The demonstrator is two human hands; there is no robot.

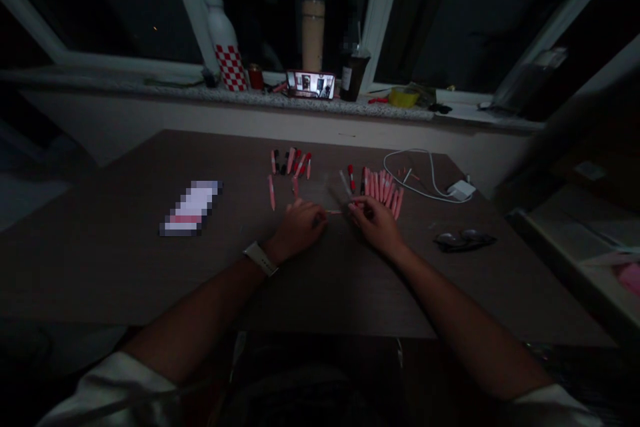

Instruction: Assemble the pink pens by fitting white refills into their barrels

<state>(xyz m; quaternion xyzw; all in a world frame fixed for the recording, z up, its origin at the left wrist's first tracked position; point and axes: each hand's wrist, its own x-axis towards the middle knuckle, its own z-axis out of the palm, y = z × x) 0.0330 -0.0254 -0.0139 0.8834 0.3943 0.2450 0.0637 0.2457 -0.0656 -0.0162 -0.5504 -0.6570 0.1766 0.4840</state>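
My right hand [379,227] is closed in a pinch on a slim, pale see-through tube [345,183], blurred, which points up and away. Left of it, my left hand [301,230] rests low over the table with curled fingers; what they hold, if anything, is hidden. A thin pinkish stick [334,212] shows between the two hands. Just beyond the right hand lies a row of several pink pens [383,183], with a red pen cap [351,177] beside it. Past the left hand are single pink pieces [271,192] and a group of pink pens with red and black parts [300,163].
On the brown table [210,287] lie a blurred-out phone [193,208] at left, and glasses [465,239] and a white charger [461,191] with its cable at right. The windowsill holds a checkered bottle [230,53], a propped phone [311,85] and a dark drink cup [353,75].
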